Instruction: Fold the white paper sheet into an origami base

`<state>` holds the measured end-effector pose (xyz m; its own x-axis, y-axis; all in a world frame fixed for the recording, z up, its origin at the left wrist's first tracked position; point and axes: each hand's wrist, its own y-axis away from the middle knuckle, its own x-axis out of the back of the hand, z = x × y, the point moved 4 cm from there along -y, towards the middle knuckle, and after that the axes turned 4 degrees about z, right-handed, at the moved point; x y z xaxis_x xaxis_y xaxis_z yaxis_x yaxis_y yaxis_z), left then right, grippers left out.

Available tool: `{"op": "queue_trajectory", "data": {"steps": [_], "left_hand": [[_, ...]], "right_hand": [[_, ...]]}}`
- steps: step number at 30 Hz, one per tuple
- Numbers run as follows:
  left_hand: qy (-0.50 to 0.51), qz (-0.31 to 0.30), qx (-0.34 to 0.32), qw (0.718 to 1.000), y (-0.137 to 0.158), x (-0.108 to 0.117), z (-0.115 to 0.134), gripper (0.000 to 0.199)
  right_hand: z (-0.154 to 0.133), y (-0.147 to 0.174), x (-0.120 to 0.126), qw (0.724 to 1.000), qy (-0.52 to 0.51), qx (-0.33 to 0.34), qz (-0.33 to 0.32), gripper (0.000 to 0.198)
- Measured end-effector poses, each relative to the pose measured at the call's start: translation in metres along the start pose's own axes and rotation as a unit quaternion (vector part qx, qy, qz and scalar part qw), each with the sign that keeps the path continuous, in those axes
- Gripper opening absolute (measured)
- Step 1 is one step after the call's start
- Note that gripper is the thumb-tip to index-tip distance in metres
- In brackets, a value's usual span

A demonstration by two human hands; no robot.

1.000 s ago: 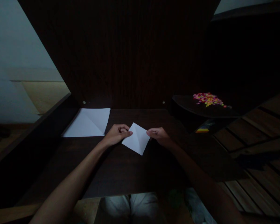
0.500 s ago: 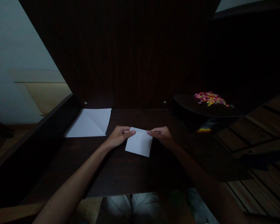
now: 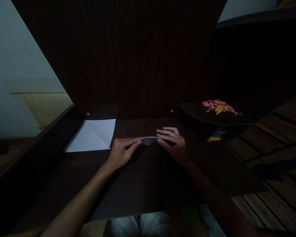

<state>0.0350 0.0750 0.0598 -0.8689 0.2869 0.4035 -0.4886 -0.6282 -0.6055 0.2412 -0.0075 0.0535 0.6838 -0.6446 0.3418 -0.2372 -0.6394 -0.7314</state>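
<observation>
A small folded white paper point(image 3: 149, 141) is held between my two hands over the dark desk, turned nearly edge-on and bowed slightly, so its layers show along the top edge. My left hand point(image 3: 122, 151) pinches its left end between thumb and fingers. At the right end, my right hand point(image 3: 174, 143) grips it with the thumb in front and a finger behind, the other fingers fanned out. To the left of my left hand lies a stack of white paper sheets point(image 3: 92, 135), the top one with a diagonal crease.
The dark desk point(image 3: 128, 194) has a tall back panel point(image 3: 128, 59) and a raised left side point(image 3: 34, 151). On the right, a rounded shelf point(image 3: 194, 113) bears a heap of small colourful pieces point(image 3: 219, 106). Below it is an object with a yellow-orange edge point(image 3: 214, 139). Wooden slats point(image 3: 268, 131) lie further right.
The folded paper has tilted from showing its flat face to nearly edge-on. My right hand's fingers have spread out. The whole view has shifted slightly.
</observation>
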Motion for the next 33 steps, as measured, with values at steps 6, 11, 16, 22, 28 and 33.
{"op": "queue_trajectory", "data": {"steps": [6,11,16,22,28,33], "left_hand": [[-0.087,0.024,-0.223,0.971,0.007,0.004,0.018,0.035],[-0.113,-0.022,-0.258,0.959,0.011,-0.005,0.013,0.038],[-0.104,-0.03,-0.262,0.959,0.012,-0.013,0.013,0.034],[-0.07,-0.057,-0.247,0.965,0.015,-0.019,0.016,0.023],[-0.029,-0.024,-0.01,0.999,0.006,-0.004,0.008,0.019],[0.078,-0.071,0.196,0.975,0.004,-0.006,-0.009,0.032]], "right_hand": [[-0.03,0.009,-0.001,0.982,0.126,0.137,0.03,0.018],[-0.037,0.02,-0.01,0.979,0.076,0.189,0.024,0.018],[-0.037,0.025,-0.013,0.98,0.03,0.197,0.018,0.024],[-0.039,0.022,-0.014,0.983,0.0,0.184,0.017,0.019],[-0.011,0.009,-0.006,0.999,0.026,0.034,-0.008,0.009],[0.006,0.004,-0.006,0.997,-0.037,-0.049,-0.037,0.013]]}}
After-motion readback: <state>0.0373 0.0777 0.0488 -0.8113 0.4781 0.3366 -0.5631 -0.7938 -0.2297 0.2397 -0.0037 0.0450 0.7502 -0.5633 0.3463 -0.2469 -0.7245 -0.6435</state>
